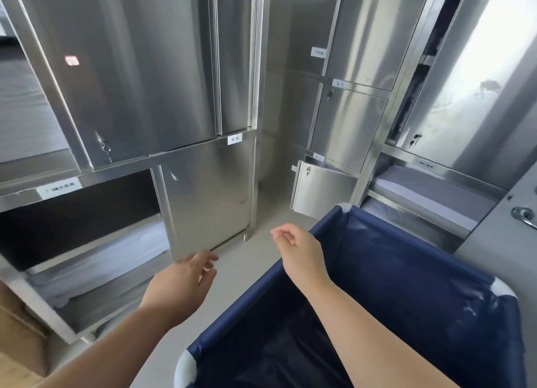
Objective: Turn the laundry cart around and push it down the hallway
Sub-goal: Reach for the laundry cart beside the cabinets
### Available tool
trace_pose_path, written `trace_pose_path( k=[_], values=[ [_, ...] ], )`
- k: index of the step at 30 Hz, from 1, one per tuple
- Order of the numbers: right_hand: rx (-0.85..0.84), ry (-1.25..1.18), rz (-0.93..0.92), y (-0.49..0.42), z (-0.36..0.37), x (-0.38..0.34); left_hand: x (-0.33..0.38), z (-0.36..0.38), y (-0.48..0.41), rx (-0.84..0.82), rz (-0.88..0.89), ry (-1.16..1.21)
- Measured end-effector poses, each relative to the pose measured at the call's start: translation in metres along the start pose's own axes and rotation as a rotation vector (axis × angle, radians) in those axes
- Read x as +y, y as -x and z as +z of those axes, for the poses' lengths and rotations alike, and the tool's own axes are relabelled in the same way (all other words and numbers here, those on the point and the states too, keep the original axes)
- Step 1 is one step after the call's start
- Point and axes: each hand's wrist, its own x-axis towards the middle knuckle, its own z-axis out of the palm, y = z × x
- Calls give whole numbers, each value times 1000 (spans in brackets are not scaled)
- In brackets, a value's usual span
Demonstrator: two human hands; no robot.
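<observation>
The laundry cart [436,277] is a navy fabric bin with white corner caps, filling the lower right of the head view; its inside looks dark and I see nothing in it. My right hand [296,248] hovers above the cart's left rim with fingers loosely curled, holding nothing. My left hand [183,283] is out to the left of the cart, over the floor, fingers spread and palm half turned up, near the bottom corner of a steel cabinet door. Neither hand touches the cart.
Stainless steel cabinets [139,76] stand close on the left and ahead, some open with folded white linen [96,268] on shelves. A small door [319,190] hangs ajar ahead. A grey door with a metal handle [524,214] is at right. Cardboard boxes [17,338] sit at lower left.
</observation>
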Motion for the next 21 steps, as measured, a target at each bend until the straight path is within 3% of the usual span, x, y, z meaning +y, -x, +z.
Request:
trace_pose_path(
  k=[10,21],
  values=[
    [1,75,242,-46,57,82,-35,60,-95,-198,76,8],
    [433,93,598,-122,101,98,-22,119,-266,-446,591,40]
  ],
)
